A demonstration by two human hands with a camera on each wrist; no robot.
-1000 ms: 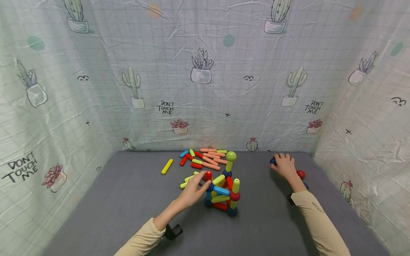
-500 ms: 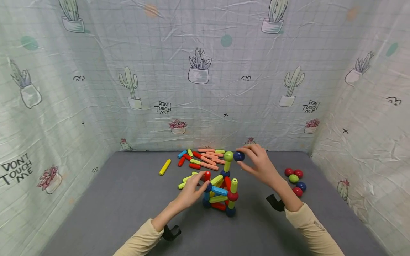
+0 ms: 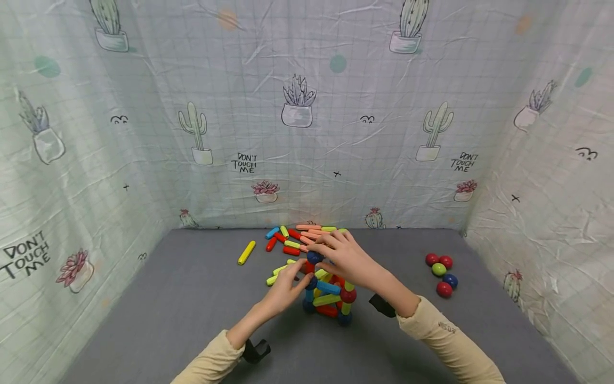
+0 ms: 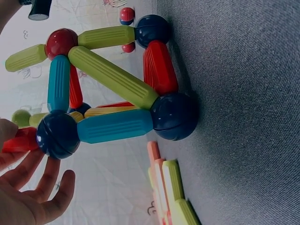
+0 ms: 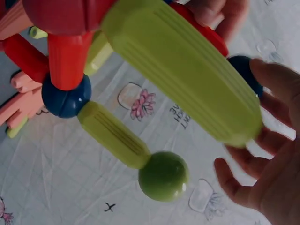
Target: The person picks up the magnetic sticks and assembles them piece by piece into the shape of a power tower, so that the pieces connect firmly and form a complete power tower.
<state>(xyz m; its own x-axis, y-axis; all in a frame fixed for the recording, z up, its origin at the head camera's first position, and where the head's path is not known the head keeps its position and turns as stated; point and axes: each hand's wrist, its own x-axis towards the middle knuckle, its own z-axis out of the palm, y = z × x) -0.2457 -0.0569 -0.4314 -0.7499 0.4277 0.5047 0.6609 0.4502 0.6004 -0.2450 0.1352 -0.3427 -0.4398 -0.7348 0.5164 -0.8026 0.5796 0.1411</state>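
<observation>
A frame of ribbed rods and balls stands on the grey table, with a blue rod (image 3: pixel 328 288) and a red ball (image 3: pixel 348 294) on its near side. My left hand (image 3: pixel 284 282) holds a short red rod (image 4: pixel 19 140) upright on the dark blue corner ball (image 4: pixel 58 134). Pinched in my right hand (image 3: pixel 352 260) is another dark blue ball (image 3: pixel 314 257), right at the red rod's top end. The right wrist view shows this ball (image 5: pixel 244 71) between thumb and fingers, partly hidden. A green ball (image 5: pixel 163 176) tops a yellow-green rod (image 5: pixel 114 135) on the frame's far corner.
Loose rods lie behind the frame, among them pink ones (image 3: pixel 308 228) and short red ones (image 3: pixel 291 250). Apart on the left is a longer yellow rod (image 3: pixel 247 253). Several balls, with a green one (image 3: pixel 438 269) among them, cluster at the right. A printed curtain (image 3: pixel 307 154) surrounds the table.
My right hand took a dark blue ball from the right side and carried it left, past the green ball, onto the red rod's top. My left hand has kept its place.
</observation>
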